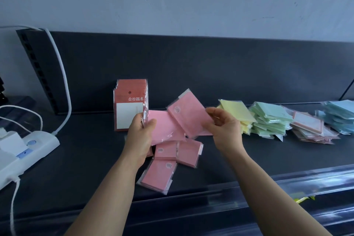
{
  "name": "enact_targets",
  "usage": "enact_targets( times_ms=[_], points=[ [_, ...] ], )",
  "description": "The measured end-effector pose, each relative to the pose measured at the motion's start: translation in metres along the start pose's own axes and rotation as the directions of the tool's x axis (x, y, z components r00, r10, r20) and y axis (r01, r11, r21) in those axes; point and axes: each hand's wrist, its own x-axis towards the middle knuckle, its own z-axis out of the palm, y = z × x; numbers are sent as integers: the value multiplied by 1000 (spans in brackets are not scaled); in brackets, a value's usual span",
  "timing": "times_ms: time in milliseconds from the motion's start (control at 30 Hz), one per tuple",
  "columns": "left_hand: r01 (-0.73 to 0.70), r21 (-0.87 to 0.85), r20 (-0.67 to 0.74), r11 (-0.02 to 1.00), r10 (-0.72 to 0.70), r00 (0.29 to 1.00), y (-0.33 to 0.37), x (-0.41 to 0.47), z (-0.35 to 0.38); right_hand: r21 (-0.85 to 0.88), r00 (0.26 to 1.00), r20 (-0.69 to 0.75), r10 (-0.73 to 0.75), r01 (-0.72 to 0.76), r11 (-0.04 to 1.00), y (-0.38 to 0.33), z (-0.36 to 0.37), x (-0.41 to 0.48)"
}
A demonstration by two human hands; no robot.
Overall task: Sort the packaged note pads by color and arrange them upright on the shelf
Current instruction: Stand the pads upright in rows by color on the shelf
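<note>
Our left hand grips a pink pad, our right hand pinches another pink pad — we judge the slick wrappers could slip and topple the upright red packs.

I see glossy, crinkled clear plastic wrapping the pink paper pads, lying on the matt, dark, smooth shelf.

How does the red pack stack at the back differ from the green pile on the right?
The red packs stand upright against the shelf back panel; the green pile lies flat, loosely stacked. The red packs show a white panel and printed characters; the green ones look plain. The red stack is squared up, the green pile fanned. Both are clear-wrapped.
</note>
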Motion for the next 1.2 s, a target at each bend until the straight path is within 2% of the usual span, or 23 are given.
enact_targets(
  times_ms=[100,267,333,400,467,533,600,667,833,1000,1100,1200],
  points=[
    [27,-35,-14,999,-28,1000,2,-1,1,4,997,60,57,-58,998,-2,-4,2],
    [-38,51,125,998,31,992,7,-6,3,-142,956,289,60,-19,990,-12,8,6],
    [-100,160,96,982,86,992,6,-6,4,-261,945,325,30,60,963,-11,16,9],
    [-131,202,6,971,133,991,6,-6,3,-363,945,327,21,105,926,-9,20,14],
    [-129,172,-82,977,145,986,9,-7,-4,-568,931,362,47,181,803,-3,18,22],
    [-126,121,-120,985,141,983,11,-5,-14,-746,888,434,148,263,612,5,16,31],
    [-123,99,-141,988,136,981,11,-4,-24,-824,841,470,267,311,474,11,18,37],
    [-112,85,-158,990,124,980,11,-4,-30,-856,813,467,348,317,408,12,20,41],
    [-75,70,-199,995,88,976,8,-5,-41,-851,768,474,431,272,450,10,16,53],
    [-63,76,-199,995,77,977,5,-1,-46,-832,787,462,409,225,508,19,10,61],
    [-68,69,-207,995,81,975,5,-2,-44,-790,845,444,298,212,576,21,11,62],
    [-75,64,-211,995,87,974,6,-2,-44,-687,912,401,85,237,687,23,16,59]
  ],
)
